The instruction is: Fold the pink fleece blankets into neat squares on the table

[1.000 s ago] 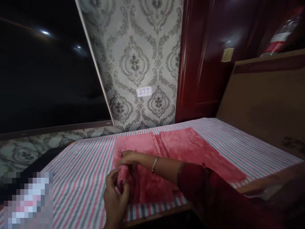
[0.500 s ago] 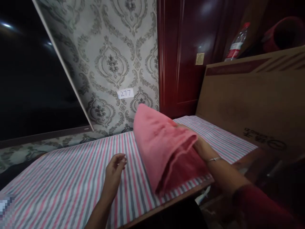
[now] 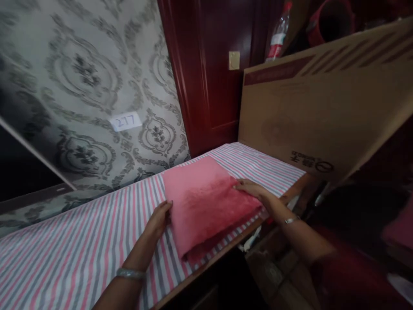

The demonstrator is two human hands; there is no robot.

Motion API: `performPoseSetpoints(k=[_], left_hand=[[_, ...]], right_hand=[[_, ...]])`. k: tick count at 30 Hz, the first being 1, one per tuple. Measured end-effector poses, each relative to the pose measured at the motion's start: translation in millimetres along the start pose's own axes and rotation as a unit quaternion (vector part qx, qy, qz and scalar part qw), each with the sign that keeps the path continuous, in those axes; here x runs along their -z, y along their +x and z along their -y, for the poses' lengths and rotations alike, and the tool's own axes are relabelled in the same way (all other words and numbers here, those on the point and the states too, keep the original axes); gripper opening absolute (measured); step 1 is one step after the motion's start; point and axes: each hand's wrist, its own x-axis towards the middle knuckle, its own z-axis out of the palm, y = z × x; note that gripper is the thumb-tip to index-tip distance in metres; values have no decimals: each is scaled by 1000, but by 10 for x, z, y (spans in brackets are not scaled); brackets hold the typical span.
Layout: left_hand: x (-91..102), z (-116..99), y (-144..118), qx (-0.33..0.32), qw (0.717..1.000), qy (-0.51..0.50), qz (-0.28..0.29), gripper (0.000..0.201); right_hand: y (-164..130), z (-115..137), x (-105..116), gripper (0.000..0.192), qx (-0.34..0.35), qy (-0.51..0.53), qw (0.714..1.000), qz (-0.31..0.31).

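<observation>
Where the striped sheet [image 3: 80, 241] meets the bed's near edge, a folded pink towel [image 3: 206, 202] lies flat, so smoothing seems the step; next needs even pressure. Left hand [image 3: 159, 219] touches its left side, right hand [image 3: 254, 191] presses its right, fingers spread. Wall tag [image 3: 125, 122] reads "277".

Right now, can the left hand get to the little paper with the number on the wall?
Probably yes: the left hand rests at the pink towel edge, and only bare striped cloth lies before the paper label.

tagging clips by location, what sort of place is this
Probably a room in a home: damask wallpaper, a dark red wooden door, and a striped cloth where a folded pink towel lies.
</observation>
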Motion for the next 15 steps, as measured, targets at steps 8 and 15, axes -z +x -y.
performPoseSetpoints(k=[8,15], left_hand=[[-178,-35,-81,33,999,-10,-23,38],[-279,16,-206,70,995,-67,-12,24]], right_hand=[[87,-103,218,11,24,-40,996,-82],[-24,-355,316,24,27,-41,991,-127]])
